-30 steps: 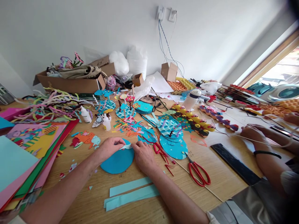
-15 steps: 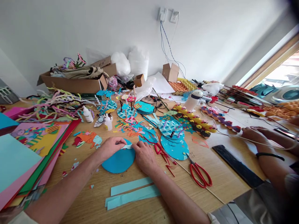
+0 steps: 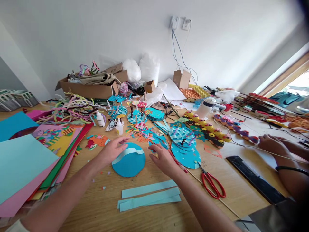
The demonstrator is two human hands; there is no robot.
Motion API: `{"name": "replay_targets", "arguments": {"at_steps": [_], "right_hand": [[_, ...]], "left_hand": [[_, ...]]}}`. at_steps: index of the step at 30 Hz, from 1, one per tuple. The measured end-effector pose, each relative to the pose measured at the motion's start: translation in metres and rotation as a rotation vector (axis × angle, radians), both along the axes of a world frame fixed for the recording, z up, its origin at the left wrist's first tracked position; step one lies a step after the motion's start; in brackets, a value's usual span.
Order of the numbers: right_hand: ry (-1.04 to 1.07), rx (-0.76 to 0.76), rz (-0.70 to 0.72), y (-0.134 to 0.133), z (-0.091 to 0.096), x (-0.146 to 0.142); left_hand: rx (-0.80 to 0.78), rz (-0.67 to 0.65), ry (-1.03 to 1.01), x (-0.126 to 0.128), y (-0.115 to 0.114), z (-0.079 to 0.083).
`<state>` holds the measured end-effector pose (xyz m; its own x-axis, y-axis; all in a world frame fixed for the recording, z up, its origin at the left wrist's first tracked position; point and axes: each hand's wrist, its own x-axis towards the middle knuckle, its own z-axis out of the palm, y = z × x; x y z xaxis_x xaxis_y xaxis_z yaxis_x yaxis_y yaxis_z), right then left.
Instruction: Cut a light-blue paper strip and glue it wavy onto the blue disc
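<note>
A round blue paper disc [image 3: 129, 166] lies flat on the wooden table. Across its upper part curves a wavy light-blue paper strip [image 3: 131, 150]. At the disc's upper left edge is my left hand [image 3: 114, 149], fingers apart and gripping nothing; whether its fingertips touch the disc I cannot tell. My right hand [image 3: 163, 158] hovers just off the disc's right side, empty, with loosely bent, parted fingers. Nearer to me lie several straight light-blue paper strips [image 3: 149, 198], partly overlapping.
Red-handled scissors [image 3: 212, 185] lie to the right, beside a thin stick and a black ruler-like bar [image 3: 256, 177]. Coloured paper sheets [image 3: 26, 161] are stacked at left. Glue bottles [image 3: 119, 127] and paper scraps stand beyond the disc. Another person's hands [image 3: 275, 145] are at far right.
Both hands have let go of the wavy strip and drawn apart, the right one moving off the disc. The strip now lies across the disc. The view has shifted slightly.
</note>
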<state>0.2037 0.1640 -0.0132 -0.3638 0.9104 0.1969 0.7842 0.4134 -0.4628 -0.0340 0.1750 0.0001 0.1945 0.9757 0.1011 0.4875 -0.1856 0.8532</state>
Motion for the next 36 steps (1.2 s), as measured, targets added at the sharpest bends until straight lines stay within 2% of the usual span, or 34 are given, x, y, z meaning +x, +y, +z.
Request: {"name": "replay_targets", "arguments": {"at_steps": [2, 4, 6, 10, 13, 16, 20, 26, 31, 36], "right_hand": [[0.013, 0.021, 0.008, -0.004, 0.012, 0.0], [0.027, 0.054, 0.019, -0.01, 0.022, -0.006], [0.033, 0.113, 0.041, -0.017, 0.028, -0.016], [-0.087, 0.235, 0.059, -0.024, 0.026, -0.041], [-0.149, 0.271, 0.055, -0.023, 0.021, -0.052], [-0.143, 0.261, 0.048, -0.024, 0.018, -0.057], [-0.141, 0.139, 0.032, -0.034, 0.016, -0.058], [-0.241, -0.034, 0.052, -0.044, 0.012, -0.065], [-0.325, -0.057, 0.031, -0.043, 0.011, -0.075], [-0.355, -0.04, 0.03, -0.042, 0.002, -0.078]], "left_hand": [[0.065, 0.061, 0.009, -0.009, -0.011, 0.007], [0.199, 0.117, 0.08, -0.016, -0.025, 0.013], [0.316, 0.104, 0.207, -0.02, -0.04, 0.015], [0.535, 0.048, 0.398, -0.021, -0.063, 0.008], [0.609, 0.036, 0.485, -0.018, -0.071, 0.001], [0.601, 0.032, 0.549, -0.013, -0.073, -0.003], [0.569, 0.05, 0.618, -0.008, -0.071, -0.009], [0.471, 0.097, 0.547, -0.006, -0.06, -0.016], [0.367, 0.084, 0.453, -0.005, -0.046, -0.018], [0.312, 0.044, 0.43, -0.004, -0.034, -0.028]]}}
